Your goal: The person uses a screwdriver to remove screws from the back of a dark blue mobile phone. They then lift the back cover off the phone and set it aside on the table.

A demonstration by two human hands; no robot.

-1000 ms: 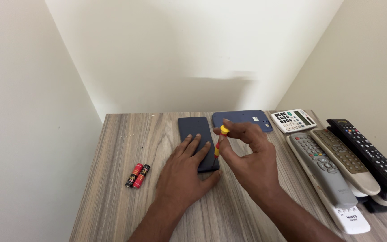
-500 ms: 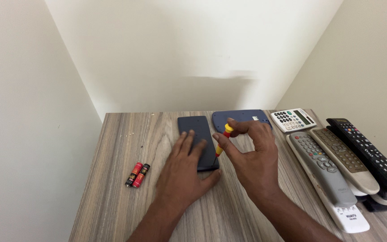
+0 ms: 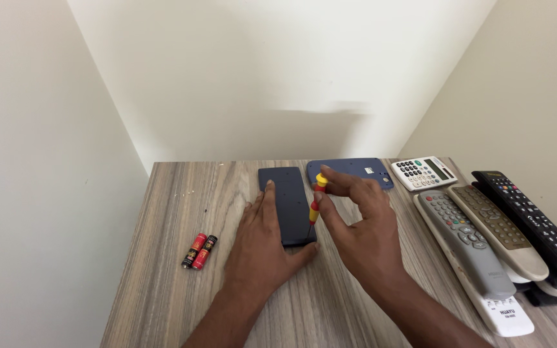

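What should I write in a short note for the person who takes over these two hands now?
Left hand: flat on the table, steadying the dark blue rectangular device lying face down.
Right hand: holds the small red and yellow screwdriver upright, tip on the device's right edge.
Nearby: two red and black batteries on the wooden table, left of the hands.
Done: batteries are out.
Left: the device's back is not yet off.

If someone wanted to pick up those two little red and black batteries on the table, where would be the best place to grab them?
The two batteries lie flat, side by side and touching, left of the left hand. Probably best to come straight down from above and pinch across the long outer sides of the pair at mid-length. The rounded bodies could roll apart, so squeezing them together should keep them steady. The wooden table around them is bare, leaving finger room.
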